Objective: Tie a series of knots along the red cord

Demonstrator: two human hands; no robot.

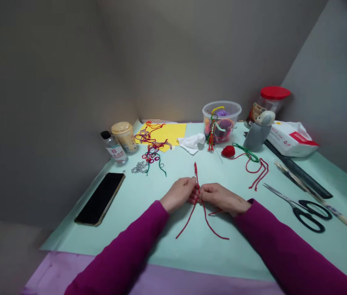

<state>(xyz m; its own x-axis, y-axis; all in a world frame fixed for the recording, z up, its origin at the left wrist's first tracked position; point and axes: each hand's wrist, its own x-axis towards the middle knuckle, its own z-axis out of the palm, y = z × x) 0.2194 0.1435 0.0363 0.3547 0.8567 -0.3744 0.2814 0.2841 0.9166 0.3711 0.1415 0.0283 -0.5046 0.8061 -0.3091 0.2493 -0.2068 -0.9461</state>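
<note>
My left hand (179, 192) and my right hand (222, 198) meet at the middle of the pale green mat (149, 241), both pinched on a red cord (195, 172). A short braided stretch of the cord runs away from my fingers toward the far side. Its loose ends (206, 223) trail back toward me between my purple sleeves.
Black scissors (302, 207), a dark ruler (299, 174) and a stick lie at the right. A phone (101, 198) lies at the left, near a bottle (114, 148), a cup (125, 136) and metal rings (139, 167). At the back stand a clear bowl (221, 121), yellow paper (169, 133), coloured cords, a red-lidded jar (270, 100).
</note>
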